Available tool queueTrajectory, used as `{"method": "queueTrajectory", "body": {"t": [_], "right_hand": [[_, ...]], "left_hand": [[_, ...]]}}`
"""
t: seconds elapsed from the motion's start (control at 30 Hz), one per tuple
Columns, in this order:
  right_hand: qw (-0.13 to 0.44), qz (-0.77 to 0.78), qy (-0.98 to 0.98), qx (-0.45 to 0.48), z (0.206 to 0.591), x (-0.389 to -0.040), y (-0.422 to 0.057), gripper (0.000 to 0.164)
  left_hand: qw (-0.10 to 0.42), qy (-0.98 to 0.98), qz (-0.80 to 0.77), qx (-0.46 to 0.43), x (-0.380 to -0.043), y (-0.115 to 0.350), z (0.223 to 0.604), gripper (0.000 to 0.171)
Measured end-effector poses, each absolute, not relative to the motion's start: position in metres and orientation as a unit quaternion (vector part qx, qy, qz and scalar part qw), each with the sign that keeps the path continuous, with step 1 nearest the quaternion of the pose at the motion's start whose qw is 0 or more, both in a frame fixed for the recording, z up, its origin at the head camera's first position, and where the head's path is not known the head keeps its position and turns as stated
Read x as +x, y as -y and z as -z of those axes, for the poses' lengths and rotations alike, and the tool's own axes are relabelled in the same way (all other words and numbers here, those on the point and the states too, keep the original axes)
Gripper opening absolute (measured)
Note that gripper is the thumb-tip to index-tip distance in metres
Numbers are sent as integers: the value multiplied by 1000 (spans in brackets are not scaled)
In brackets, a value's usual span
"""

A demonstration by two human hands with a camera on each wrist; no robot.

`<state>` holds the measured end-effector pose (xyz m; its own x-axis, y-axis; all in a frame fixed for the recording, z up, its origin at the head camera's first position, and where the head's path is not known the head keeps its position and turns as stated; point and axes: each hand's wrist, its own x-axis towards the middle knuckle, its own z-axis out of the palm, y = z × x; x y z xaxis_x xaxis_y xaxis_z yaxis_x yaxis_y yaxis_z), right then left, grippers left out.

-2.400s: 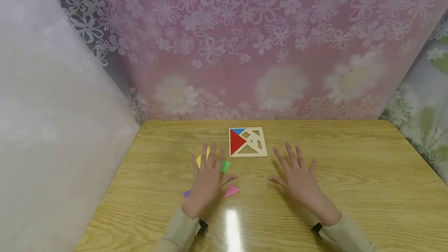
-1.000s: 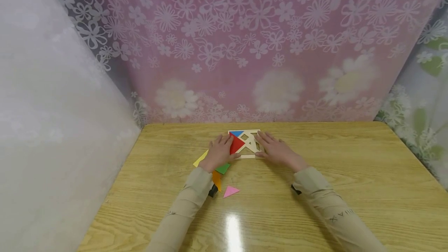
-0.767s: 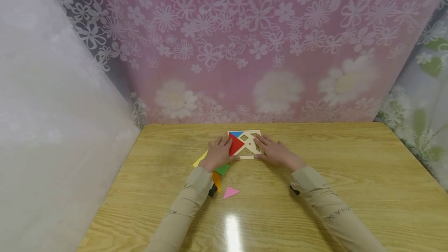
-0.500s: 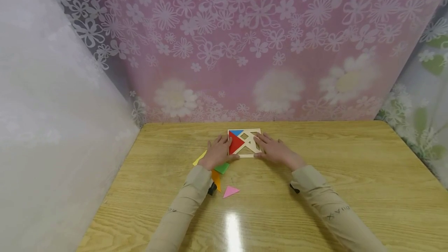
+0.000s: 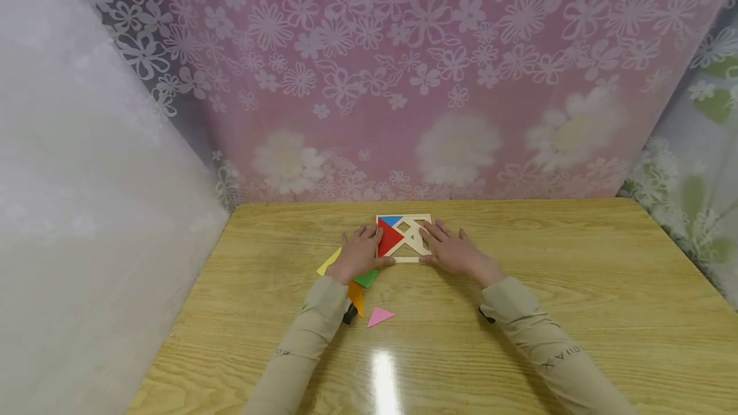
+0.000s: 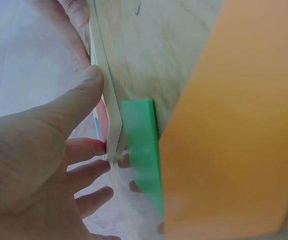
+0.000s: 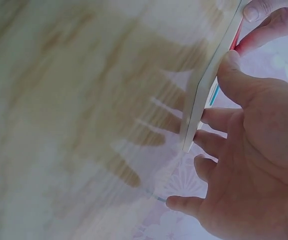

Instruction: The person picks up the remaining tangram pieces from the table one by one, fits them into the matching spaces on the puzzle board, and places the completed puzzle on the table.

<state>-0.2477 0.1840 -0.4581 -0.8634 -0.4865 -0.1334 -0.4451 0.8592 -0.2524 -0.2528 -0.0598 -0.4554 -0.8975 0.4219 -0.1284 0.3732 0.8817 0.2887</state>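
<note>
A square wooden tangram board (image 5: pixel 408 259) lies near the far side of the table. In its recesses sit a red triangle (image 5: pixel 389 237) and a blue triangle (image 5: pixel 390 219); the cut-outs on its right half show bare. My left hand (image 5: pixel 359 255) holds the near left corner, thumb on the front edge and fingertips at the left side. Opposite it, my right hand (image 5: pixel 458 253) holds the near right corner in the same way, thumb (image 7: pixel 231 75) along the front edge. Both hands' fingers are slightly bent.
Close by the left wrist lie a yellow piece (image 5: pixel 328 262), a green piece (image 5: pixel 366 278) and an orange piece (image 5: pixel 356 300). A pink triangle (image 5: pixel 380 317) is nearer to me on the wooden table (image 5: pixel 553 235). A flowered curtain (image 5: pixel 369 82) hangs behind.
From spread out over the table, both hands have come forward to the board's near corners. They stay there over the last second. A purple piece seen earlier is now hidden by the left arm.
</note>
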Motion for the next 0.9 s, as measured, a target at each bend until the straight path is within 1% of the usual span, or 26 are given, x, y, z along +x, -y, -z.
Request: {"method": "queueTrajectory", "body": {"t": [0.67, 0.9], "right_hand": [[92, 106, -958, -249, 452, -233, -189, 71], [88, 116, -957, -250, 457, -233, -194, 73]], "left_hand": [[106, -968, -96, 207, -238, 54, 447, 80], [98, -969, -82, 210, -235, 52, 449, 80]]}}
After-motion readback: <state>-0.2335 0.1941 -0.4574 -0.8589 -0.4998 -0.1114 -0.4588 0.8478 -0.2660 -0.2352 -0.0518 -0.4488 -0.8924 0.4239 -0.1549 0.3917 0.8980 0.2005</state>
